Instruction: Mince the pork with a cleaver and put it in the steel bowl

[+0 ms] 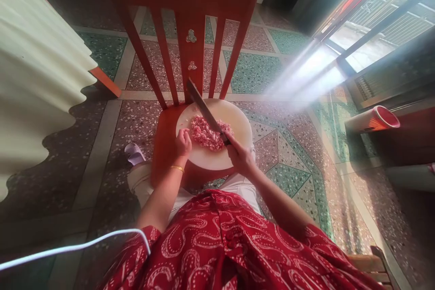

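Observation:
A round pale chopping board [241,131] rests on the seat of a red wooden chair. Chopped pinkish-red meat [207,136] lies in a heap at the board's middle. My right hand [240,155] grips the dark handle of a kitchen knife [205,111], whose long blade slants up and to the left across the meat. At the board's left edge is my left hand [184,143], its fingers curled in; whether anything is inside them cannot be made out. A gold bracelet circles that wrist.
The red chair [192,18] has its slatted back directly beyond the board. A wavy-edged cream cloth [37,77] hangs at the left. On the right stand a cylindrical bin [372,119] and a bright glazed door [370,31]. A white cable [74,247] crosses the lower left.

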The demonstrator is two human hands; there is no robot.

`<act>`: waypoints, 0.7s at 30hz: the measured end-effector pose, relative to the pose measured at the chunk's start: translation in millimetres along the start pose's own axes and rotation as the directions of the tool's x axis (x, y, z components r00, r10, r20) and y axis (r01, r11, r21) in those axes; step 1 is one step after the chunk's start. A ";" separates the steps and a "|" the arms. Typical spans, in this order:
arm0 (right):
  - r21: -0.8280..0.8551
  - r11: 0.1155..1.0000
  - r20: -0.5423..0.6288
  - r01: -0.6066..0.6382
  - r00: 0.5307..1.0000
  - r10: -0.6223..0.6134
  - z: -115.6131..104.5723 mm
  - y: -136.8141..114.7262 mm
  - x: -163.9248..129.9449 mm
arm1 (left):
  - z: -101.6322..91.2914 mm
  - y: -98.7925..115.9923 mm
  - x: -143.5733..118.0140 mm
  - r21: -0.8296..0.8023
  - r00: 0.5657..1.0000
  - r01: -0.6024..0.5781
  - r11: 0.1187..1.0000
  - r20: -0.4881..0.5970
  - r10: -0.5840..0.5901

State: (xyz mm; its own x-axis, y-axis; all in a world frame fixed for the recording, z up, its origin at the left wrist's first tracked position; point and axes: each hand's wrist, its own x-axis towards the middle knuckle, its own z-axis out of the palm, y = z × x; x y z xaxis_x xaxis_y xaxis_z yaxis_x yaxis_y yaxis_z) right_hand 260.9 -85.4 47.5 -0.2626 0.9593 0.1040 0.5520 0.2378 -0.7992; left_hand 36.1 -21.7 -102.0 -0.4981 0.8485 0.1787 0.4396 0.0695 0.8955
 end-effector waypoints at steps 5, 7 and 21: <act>-0.061 0.996 0.092 -0.069 0.993 0.074 22.4 21.1 -2.1 | -1.3 0.8 0.4 -0.020 1.000 -0.004 1.000 -0.001 0.004; -0.136 0.974 0.169 -0.183 0.964 0.205 23.1 26.1 -4.8 | -2.4 1.4 0.3 -0.022 1.000 0.002 1.000 0.006 -0.002; -0.145 0.974 0.183 -0.172 0.963 0.198 18.3 18.3 3.0 | -3.5 1.8 1.3 -0.048 0.999 -0.006 0.999 -0.041 0.004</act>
State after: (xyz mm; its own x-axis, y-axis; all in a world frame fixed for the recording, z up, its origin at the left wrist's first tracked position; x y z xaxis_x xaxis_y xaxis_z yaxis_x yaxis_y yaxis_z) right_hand 255.7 -81.0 22.3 -0.2889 0.9428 -0.1664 0.6981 0.0885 -0.7105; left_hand 33.6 -22.3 -98.7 -0.5265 0.8267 0.1983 0.4057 0.0394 0.9131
